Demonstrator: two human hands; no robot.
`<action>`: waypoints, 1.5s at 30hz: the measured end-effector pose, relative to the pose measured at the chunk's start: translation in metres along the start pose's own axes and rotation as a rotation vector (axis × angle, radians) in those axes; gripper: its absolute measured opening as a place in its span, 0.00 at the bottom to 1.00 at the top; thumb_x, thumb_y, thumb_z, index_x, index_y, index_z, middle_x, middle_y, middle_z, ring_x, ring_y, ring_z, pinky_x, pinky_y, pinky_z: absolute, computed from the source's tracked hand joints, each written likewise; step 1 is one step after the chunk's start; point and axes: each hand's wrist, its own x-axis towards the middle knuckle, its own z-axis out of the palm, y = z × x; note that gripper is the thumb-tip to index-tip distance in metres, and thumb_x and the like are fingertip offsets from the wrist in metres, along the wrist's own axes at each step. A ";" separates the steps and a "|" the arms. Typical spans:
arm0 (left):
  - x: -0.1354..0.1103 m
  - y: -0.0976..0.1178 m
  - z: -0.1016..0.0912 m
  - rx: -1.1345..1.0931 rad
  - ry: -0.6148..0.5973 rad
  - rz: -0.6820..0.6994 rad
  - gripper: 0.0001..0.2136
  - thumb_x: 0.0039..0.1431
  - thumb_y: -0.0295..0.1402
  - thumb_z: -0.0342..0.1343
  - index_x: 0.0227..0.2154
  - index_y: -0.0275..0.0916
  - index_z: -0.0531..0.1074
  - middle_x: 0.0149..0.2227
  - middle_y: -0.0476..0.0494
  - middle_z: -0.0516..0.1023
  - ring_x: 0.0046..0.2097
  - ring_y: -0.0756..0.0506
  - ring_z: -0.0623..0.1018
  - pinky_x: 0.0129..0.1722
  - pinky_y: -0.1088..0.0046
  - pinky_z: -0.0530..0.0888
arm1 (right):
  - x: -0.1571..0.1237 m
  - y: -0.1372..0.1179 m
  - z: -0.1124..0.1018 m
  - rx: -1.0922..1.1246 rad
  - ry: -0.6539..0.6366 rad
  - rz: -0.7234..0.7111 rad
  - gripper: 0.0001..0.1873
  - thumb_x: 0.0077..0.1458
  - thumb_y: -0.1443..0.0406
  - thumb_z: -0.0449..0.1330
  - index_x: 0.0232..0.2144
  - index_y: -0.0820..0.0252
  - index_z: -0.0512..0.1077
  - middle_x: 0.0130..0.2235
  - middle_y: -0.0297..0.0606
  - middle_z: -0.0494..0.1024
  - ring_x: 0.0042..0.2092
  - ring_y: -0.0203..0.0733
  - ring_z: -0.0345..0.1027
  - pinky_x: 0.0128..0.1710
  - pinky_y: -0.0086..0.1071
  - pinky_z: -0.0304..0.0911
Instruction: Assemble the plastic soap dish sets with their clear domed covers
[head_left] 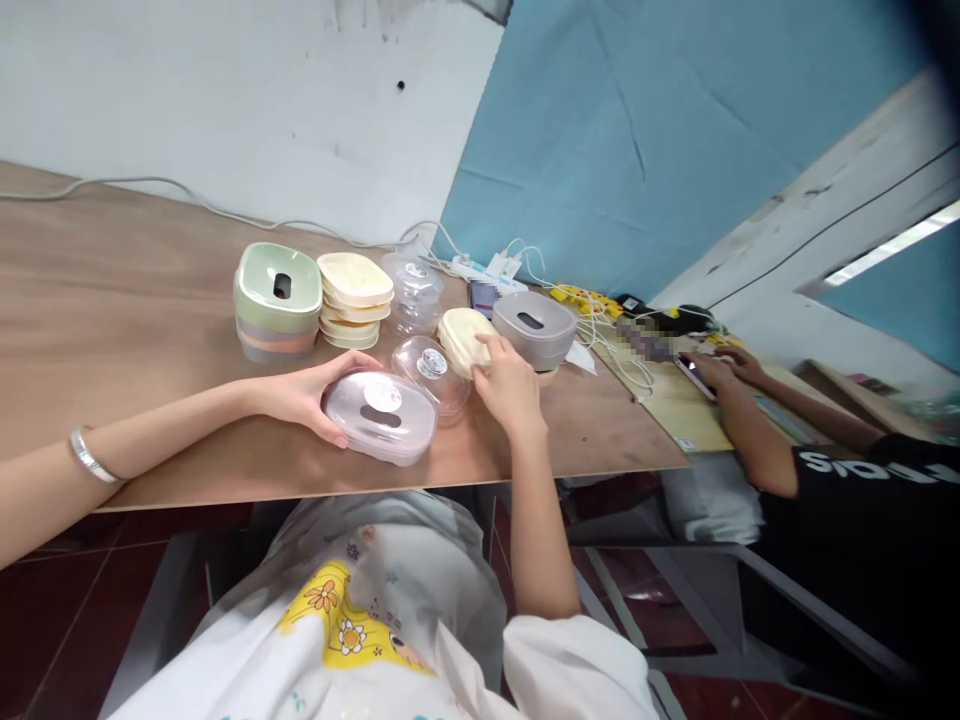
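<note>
My left hand grips the left end of a pale lilac oval box with a clear lid, a dark slot and a round label, near the table's front edge. My right hand has its fingers curled on the right side of a cream oval tray. Between my hands lies a clear plastic lid with a round label. Behind the left hand stand a stack of boxes topped by a green one and a stack of cream trays. Several clear lids are stacked beside them.
Grey slotted boxes stand right of my right hand. Behind are a power strip, white cables and a phone. At the right, a person in a black shirt holds another phone at an adjoining table.
</note>
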 end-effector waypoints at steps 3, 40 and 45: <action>-0.001 0.002 0.000 0.000 -0.008 -0.019 0.43 0.42 0.39 0.71 0.58 0.42 0.52 0.60 0.38 0.59 0.63 0.33 0.60 0.61 0.57 0.60 | 0.002 0.005 0.007 0.005 -0.031 -0.027 0.19 0.54 0.71 0.54 0.48 0.59 0.72 0.47 0.47 0.76 0.42 0.54 0.74 0.40 0.42 0.66; -0.003 0.005 0.008 -0.035 0.280 -0.008 0.37 0.44 0.46 0.67 0.56 0.43 0.58 0.57 0.38 0.67 0.59 0.34 0.68 0.55 0.58 0.68 | -0.110 -0.045 0.023 0.883 -0.134 -0.236 0.09 0.60 0.71 0.55 0.40 0.55 0.72 0.38 0.37 0.71 0.36 0.36 0.67 0.35 0.28 0.65; -0.003 0.008 0.014 0.031 0.288 -0.018 0.39 0.43 0.40 0.69 0.57 0.43 0.56 0.57 0.39 0.66 0.60 0.36 0.66 0.59 0.58 0.65 | -0.117 -0.043 0.042 0.998 0.127 -0.056 0.08 0.57 0.70 0.60 0.32 0.55 0.63 0.40 0.35 0.68 0.38 0.36 0.68 0.37 0.30 0.66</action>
